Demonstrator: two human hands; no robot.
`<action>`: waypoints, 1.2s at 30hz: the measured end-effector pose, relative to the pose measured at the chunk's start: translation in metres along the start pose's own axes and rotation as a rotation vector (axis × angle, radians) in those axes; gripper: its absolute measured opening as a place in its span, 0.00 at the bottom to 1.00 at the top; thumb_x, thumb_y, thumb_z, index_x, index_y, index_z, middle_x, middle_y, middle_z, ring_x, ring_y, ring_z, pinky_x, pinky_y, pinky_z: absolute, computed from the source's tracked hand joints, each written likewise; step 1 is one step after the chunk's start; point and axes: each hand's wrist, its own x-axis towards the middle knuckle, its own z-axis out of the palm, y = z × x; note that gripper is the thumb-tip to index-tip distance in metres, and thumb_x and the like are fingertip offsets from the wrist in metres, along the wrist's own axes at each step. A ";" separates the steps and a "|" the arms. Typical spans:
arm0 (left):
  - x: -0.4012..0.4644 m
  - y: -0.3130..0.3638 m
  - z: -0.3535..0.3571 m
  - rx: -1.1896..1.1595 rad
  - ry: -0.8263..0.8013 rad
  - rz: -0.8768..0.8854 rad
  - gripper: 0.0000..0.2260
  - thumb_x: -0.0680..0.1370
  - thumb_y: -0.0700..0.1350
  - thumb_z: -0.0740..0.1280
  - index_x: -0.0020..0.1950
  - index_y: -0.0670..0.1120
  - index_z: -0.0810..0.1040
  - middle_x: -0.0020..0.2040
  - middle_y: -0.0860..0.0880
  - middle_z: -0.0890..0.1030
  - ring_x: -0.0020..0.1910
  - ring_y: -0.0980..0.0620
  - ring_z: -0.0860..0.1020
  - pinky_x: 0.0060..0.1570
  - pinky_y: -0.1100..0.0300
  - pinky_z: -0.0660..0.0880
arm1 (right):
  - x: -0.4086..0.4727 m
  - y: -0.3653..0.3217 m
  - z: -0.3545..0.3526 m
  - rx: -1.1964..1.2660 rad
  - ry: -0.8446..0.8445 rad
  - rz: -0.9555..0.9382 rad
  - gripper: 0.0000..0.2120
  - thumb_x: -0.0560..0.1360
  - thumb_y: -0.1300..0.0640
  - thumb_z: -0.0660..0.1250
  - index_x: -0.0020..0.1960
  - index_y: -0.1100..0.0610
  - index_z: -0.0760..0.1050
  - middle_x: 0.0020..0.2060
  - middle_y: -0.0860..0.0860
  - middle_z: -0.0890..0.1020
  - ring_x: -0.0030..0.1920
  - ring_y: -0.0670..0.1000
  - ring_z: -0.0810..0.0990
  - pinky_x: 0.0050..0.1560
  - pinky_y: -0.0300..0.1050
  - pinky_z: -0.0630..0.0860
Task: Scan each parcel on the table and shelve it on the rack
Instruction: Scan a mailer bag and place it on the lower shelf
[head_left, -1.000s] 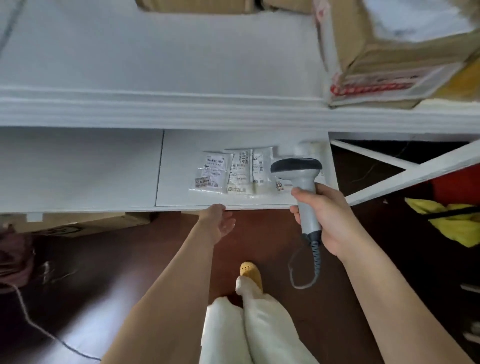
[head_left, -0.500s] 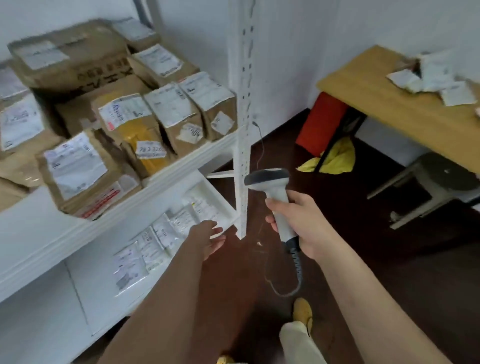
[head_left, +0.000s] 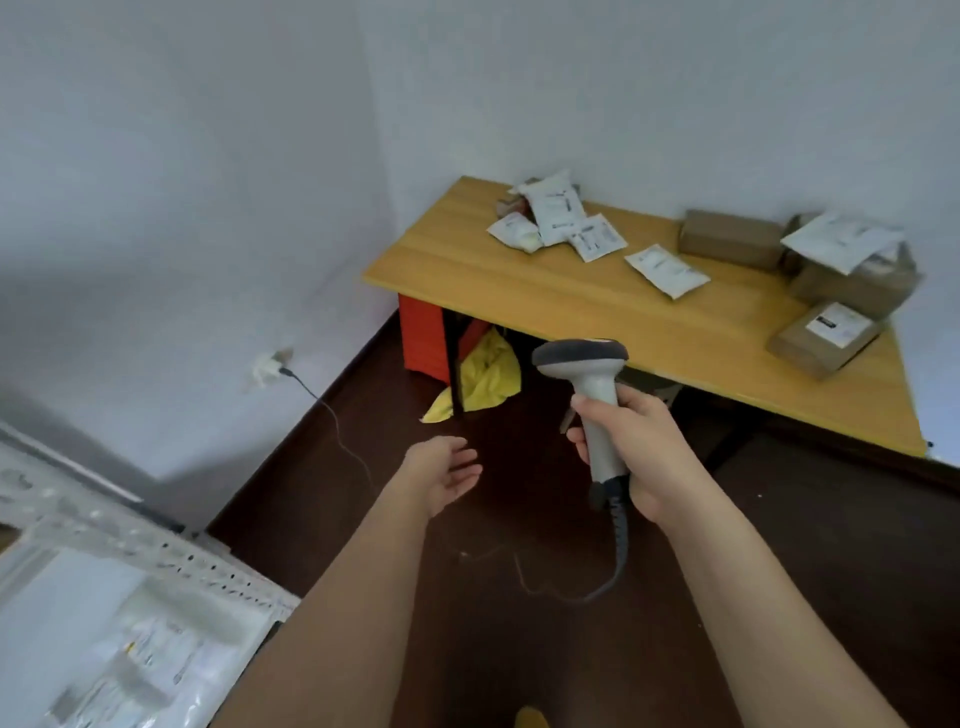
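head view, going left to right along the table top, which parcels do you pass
Along the wooden table: cluster of white pouches → lone white pouch → plain brown box → labelled flat box near the front edge → stacked boxes with a white mailer on top.

A single head-worn camera looks forward and down toward the wooden table (head_left: 597, 306) in the room's corner, which sits well beyond the outstretched forearms; what seems to be the rack (head_left: 130, 545) shows blurred at lower left of it
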 end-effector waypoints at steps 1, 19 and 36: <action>0.006 0.005 0.020 0.036 -0.028 -0.009 0.06 0.81 0.39 0.62 0.55 0.41 0.76 0.48 0.42 0.81 0.45 0.43 0.80 0.38 0.53 0.77 | 0.011 -0.008 -0.014 0.017 0.022 -0.002 0.09 0.79 0.58 0.69 0.58 0.56 0.77 0.44 0.53 0.79 0.36 0.46 0.82 0.38 0.40 0.79; 0.188 0.156 0.258 0.380 -0.071 -0.063 0.12 0.83 0.42 0.57 0.65 0.41 0.73 0.51 0.44 0.79 0.51 0.46 0.78 0.46 0.56 0.76 | 0.234 -0.098 -0.134 0.165 0.339 -0.031 0.08 0.77 0.59 0.71 0.55 0.59 0.78 0.43 0.54 0.79 0.35 0.46 0.83 0.35 0.40 0.79; 0.340 0.210 0.440 0.612 0.129 0.013 0.04 0.80 0.38 0.60 0.52 0.39 0.72 0.45 0.42 0.75 0.41 0.44 0.76 0.42 0.55 0.74 | 0.451 -0.157 -0.251 0.122 0.231 0.096 0.10 0.77 0.57 0.70 0.58 0.56 0.78 0.43 0.52 0.80 0.37 0.47 0.82 0.38 0.41 0.79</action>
